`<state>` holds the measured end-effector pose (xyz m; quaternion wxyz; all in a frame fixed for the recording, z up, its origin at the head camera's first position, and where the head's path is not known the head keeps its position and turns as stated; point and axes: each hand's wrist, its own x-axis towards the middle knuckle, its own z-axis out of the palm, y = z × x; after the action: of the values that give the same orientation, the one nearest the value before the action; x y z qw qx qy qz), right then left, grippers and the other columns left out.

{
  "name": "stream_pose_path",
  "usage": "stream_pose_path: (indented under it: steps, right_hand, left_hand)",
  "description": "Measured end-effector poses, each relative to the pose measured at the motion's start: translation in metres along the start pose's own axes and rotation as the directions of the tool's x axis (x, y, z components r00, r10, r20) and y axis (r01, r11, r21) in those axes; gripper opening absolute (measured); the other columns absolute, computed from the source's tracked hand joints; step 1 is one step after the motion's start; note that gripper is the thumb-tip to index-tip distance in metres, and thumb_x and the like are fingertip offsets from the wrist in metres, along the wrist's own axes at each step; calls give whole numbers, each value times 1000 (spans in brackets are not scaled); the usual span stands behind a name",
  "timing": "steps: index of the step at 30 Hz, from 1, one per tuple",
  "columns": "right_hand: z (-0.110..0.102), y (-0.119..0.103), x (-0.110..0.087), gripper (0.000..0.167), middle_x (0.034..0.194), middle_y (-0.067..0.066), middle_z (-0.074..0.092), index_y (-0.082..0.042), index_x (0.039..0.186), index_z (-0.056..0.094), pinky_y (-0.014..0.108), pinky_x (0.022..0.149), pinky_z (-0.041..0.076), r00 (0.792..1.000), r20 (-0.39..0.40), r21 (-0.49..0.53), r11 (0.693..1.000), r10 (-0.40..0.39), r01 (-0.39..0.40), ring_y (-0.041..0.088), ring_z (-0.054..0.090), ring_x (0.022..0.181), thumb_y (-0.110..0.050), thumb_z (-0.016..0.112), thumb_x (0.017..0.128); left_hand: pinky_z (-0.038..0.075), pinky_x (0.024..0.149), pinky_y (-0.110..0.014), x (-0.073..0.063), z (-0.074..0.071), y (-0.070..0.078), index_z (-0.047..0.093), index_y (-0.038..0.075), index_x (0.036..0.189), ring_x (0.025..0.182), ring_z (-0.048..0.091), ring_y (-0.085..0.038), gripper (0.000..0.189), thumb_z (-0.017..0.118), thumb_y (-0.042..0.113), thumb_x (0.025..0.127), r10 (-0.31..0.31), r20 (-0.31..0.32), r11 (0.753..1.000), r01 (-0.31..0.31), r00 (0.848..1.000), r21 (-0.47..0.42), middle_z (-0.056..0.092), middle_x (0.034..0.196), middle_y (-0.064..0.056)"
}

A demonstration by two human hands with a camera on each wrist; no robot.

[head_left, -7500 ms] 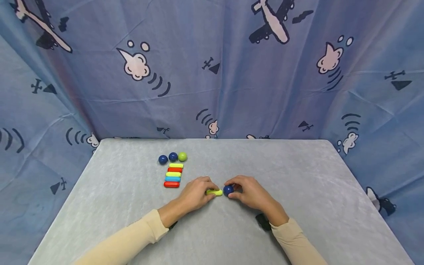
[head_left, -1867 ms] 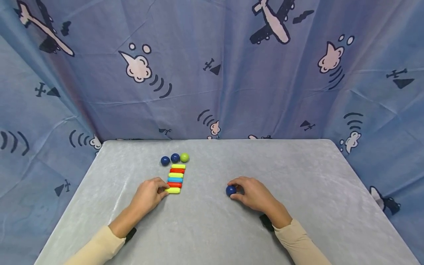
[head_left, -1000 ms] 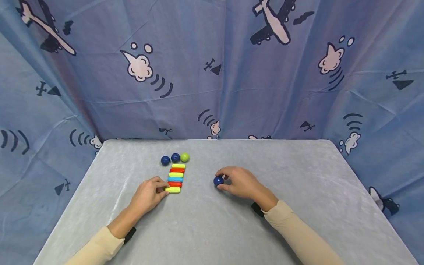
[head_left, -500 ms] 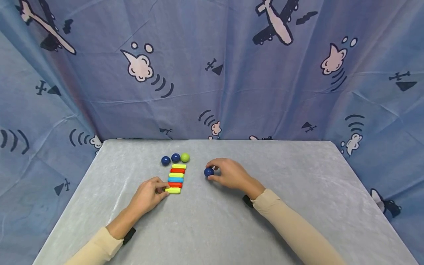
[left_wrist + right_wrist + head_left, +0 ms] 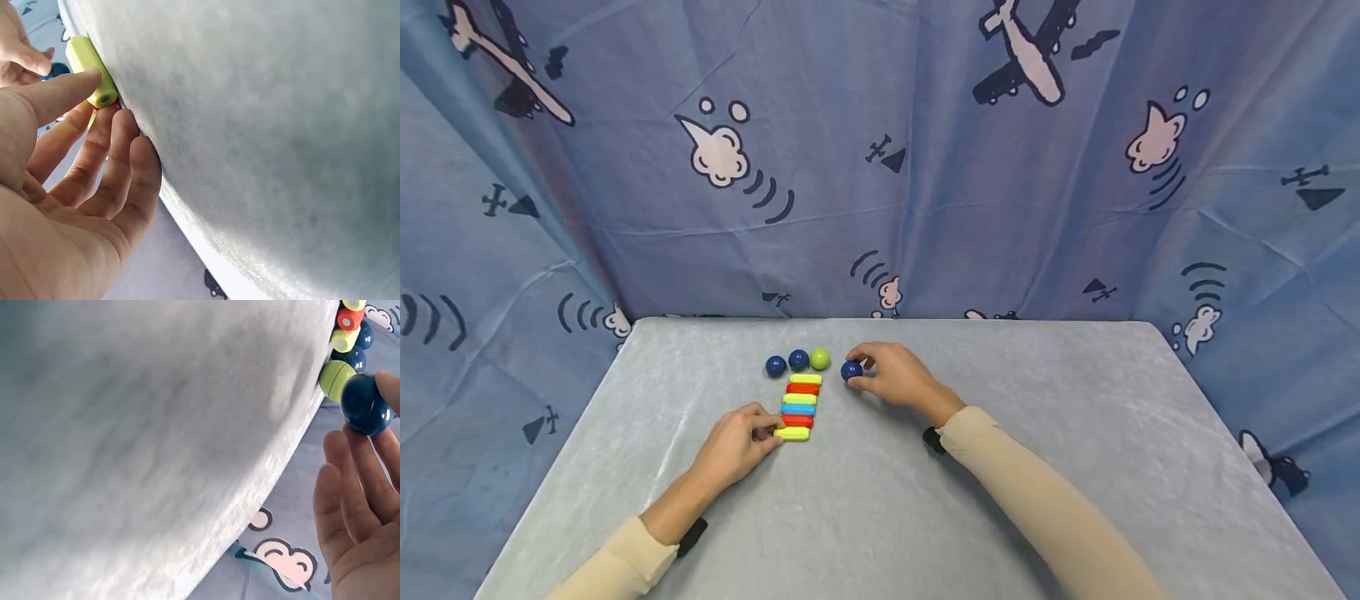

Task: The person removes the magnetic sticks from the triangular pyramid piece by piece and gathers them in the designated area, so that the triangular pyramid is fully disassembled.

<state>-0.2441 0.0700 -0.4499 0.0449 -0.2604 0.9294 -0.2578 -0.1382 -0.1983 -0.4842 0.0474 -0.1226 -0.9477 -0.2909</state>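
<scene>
My right hand (image 5: pixel 897 375) pinches a dark blue ball (image 5: pixel 852 371) between thumb and fingers, just right of the lime-green ball (image 5: pixel 820 359). In the right wrist view the held blue ball (image 5: pixel 367 405) has a seam around it. My left hand (image 5: pixel 735 444) has thumb and fingers on the left end of the nearest yellow stick (image 5: pixel 793 434). The left wrist view shows that yellow stick (image 5: pixel 91 69) as faceted, with a hole in its end. Behind it, red, blue (image 5: pixel 798 410) and yellow sticks lie side by side in a column.
Two dark blue balls (image 5: pixel 776 367) and the lime-green one form a row behind the sticks. A grey cloth-covered table (image 5: pixel 1000 467) bears everything. Patterned blue curtains (image 5: pixel 820 167) hang at the back and sides.
Earlier the yellow stick was brought from the table's middle to the column's near end. Since then my right hand has carried the blue ball left and back towards the ball row. My left hand stays put.
</scene>
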Motion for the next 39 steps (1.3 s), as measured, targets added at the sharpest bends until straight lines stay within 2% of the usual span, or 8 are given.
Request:
stream_pose_path:
  steps: [15,33,39]
  right_hand:
    - [16,1,23,38,112,-2,72,-17,121,69,32,89,53,998,25,30,998,53,-54,12,65,96,-31,77,87]
    - [25,2,32,39,116,-2,72,-19,122,69,34,91,54,997,28,48,996,78,-79,13,66,100,-31,78,87]
    - [23,2,31,45,123,-1,70,-19,126,66,36,93,54,996,38,79,993,80,-83,15,67,104,-30,80,85]
  left_hand:
    - [46,64,-21,-2,1,0,79,10,101,72,55,-5,23,83,10,79,-5,-7,1000,5,1000,-3,64,84,5]
    - [45,64,-21,-1,1,0,79,10,102,73,54,-5,23,83,11,79,-20,3,1000,20,1000,4,64,84,5]
    - [46,64,-22,0,1,-1,78,8,104,72,56,-6,26,83,10,79,-9,-3,1000,9,1000,-1,64,83,4]
